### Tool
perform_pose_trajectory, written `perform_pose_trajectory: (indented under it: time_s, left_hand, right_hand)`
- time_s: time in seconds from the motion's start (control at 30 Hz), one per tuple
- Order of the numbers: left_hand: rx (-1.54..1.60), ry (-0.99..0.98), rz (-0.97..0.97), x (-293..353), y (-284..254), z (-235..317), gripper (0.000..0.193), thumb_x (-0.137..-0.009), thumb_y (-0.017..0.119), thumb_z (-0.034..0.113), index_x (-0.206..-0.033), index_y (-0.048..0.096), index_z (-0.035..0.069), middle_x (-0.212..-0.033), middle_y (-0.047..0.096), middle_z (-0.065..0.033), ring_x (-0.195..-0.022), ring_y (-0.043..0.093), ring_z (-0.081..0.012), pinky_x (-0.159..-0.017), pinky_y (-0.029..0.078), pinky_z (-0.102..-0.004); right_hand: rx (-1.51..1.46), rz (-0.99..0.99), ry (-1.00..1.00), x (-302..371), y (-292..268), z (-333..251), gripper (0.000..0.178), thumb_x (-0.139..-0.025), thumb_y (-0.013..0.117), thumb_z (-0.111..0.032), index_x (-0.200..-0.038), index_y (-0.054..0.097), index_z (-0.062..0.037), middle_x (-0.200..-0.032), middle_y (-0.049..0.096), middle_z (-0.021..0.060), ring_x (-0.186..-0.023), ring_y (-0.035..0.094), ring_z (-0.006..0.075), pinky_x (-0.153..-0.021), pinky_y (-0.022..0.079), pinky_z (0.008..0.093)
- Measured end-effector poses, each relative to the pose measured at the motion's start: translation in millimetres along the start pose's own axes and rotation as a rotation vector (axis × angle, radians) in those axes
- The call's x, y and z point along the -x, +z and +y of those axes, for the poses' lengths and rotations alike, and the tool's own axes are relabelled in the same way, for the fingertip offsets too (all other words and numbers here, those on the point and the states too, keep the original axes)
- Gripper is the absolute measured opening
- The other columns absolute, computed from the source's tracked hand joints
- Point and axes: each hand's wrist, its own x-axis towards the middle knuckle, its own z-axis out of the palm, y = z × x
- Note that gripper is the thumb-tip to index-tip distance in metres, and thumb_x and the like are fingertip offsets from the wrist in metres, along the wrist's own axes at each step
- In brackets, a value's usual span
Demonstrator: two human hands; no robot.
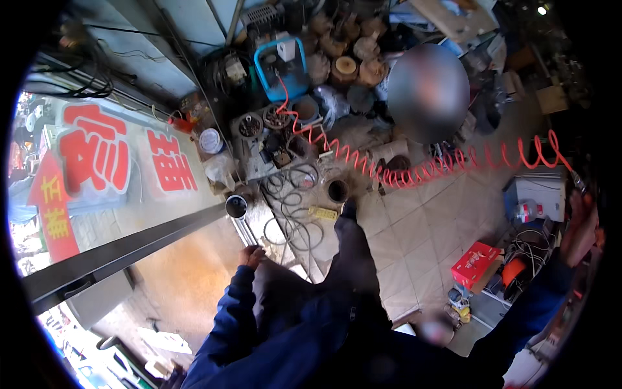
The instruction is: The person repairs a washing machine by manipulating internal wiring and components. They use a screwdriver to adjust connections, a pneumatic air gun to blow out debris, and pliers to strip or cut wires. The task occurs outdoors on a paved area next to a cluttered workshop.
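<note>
- I see the red coiled hose (403, 177) crossing from upper left-centre to the right edge, loops tight mid-frame, stretched wider rightward.
- My right hand (578, 228) is by its end; left hand (251, 256) by silvery rods (242, 231).
- I can't tell either hand's finger grip.

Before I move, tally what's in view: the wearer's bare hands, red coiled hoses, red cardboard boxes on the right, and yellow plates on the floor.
Bare hands: 2 (left hand, right hand)
Red coiled hose: 1
Red cardboard box: 1
Yellow plate: 1
Total: 5
</note>
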Motion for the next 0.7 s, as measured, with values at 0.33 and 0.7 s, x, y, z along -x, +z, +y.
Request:
perform_pose_trajectory:
  time_s: [0.33,0.7]
  left_hand:
    - [0.380,-0.252,0.169,-229,229,158,0.032,-0.096,0.063,0.027,-0.111,0.065,-0.001,-0.084,0.066,-0.0090,-0.070,0.068,-0.0193,-0.052,0.051,-0.0313]
    - [0.165,-0.117,0.309,-518,285,72,0.033,-0.090,0.062,0.025,-0.108,0.068,-0.001,-0.093,0.071,-0.0184,-0.075,0.072,-0.0307,-0.065,0.058,-0.0395]
  right_hand:
    - [0.329,-0.181,0.337,-21,105,300,0.046,-0.103,0.060,-0.038,-0.136,0.046,-0.0090,-0.108,0.064,0.0089,-0.100,0.064,0.0211,-0.084,0.056,0.0368]
    - [0.480,-0.385,0.792,121,200,482,0.048,-0.100,0.064,-0.028,-0.139,0.044,-0.0095,-0.106,0.064,0.0131,-0.083,0.065,0.0199,-0.063,0.055,0.0300]
